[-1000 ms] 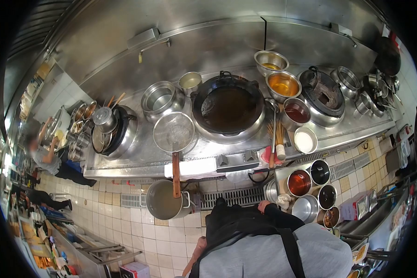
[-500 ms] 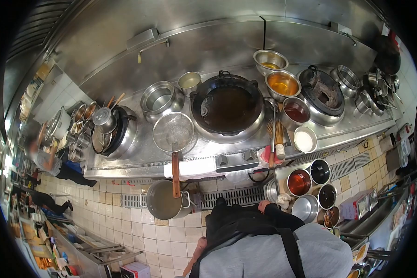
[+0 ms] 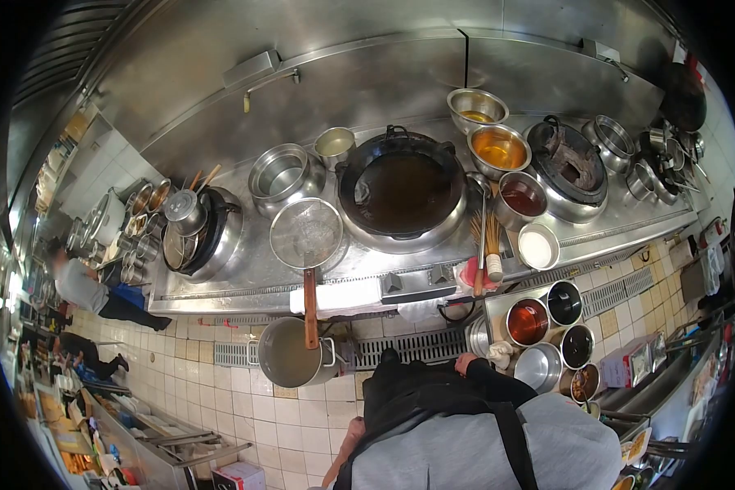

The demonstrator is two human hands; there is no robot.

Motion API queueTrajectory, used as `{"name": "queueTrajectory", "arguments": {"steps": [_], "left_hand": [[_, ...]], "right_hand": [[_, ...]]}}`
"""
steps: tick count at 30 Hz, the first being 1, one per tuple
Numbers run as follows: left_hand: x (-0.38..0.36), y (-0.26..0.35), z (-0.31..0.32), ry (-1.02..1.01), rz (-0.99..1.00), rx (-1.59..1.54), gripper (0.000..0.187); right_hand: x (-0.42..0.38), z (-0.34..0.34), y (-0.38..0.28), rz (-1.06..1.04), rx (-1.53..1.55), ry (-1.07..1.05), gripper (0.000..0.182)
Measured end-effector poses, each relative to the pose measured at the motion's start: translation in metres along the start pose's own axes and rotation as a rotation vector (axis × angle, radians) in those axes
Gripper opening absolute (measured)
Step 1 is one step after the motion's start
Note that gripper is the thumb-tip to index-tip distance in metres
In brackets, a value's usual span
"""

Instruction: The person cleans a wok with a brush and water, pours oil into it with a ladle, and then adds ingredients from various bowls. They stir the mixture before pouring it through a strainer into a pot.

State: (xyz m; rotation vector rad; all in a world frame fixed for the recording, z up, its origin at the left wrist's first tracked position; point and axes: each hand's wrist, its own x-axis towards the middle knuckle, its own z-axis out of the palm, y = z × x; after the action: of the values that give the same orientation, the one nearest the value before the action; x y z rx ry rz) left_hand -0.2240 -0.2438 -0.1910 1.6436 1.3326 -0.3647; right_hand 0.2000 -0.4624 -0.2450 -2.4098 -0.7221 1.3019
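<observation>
wok: middle of the stove counter
strainer: just left of the wok, handle sticking out over the pot down on the floor
bowls: right of the wok
brush: in front of those bowls
right hand: near the cloth, beside the lower round containers

Dark wok mid-range — strainer beside it, co-worker far left
</observation>
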Motion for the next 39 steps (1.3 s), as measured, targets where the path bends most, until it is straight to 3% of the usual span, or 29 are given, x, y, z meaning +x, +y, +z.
{"name": "queueTrajectory", "arguments": {"steps": [6, 9, 18, 30, 36, 39], "left_hand": [[0.001, -0.005, 0.002, -0.051, -0.002, -0.057, 0.049], [0.002, -0.004, 0.005, -0.043, 0.003, -0.061, 0.035], [-0.005, 0.005, -0.001, -0.040, 0.086, 0.021, 0.028], [-0.010, 0.015, -0.011, -0.036, 0.399, 0.235, 0.023], [-0.012, 0.023, -0.008, 0.012, 0.022, 0.024, 0.034], [-0.007, 0.015, -0.007, -0.029, 0.055, -0.069, 0.045]], "right_hand": [[-0.003, -0.005, -0.004, 0.000, -0.021, -0.020, 0.017], [-0.006, -0.009, -0.007, -0.020, -0.030, -0.039, 0.017], [0.004, 0.001, 0.006, -0.019, -0.069, -0.018, 0.015], [0.000, -0.002, 0.002, 0.014, -0.031, -0.012, 0.016], [0.005, 0.003, 0.008, 0.006, -0.023, 0.005, 0.016], [0.004, 0.001, 0.007, 0.022, -0.008, -0.003, 0.015]]}}
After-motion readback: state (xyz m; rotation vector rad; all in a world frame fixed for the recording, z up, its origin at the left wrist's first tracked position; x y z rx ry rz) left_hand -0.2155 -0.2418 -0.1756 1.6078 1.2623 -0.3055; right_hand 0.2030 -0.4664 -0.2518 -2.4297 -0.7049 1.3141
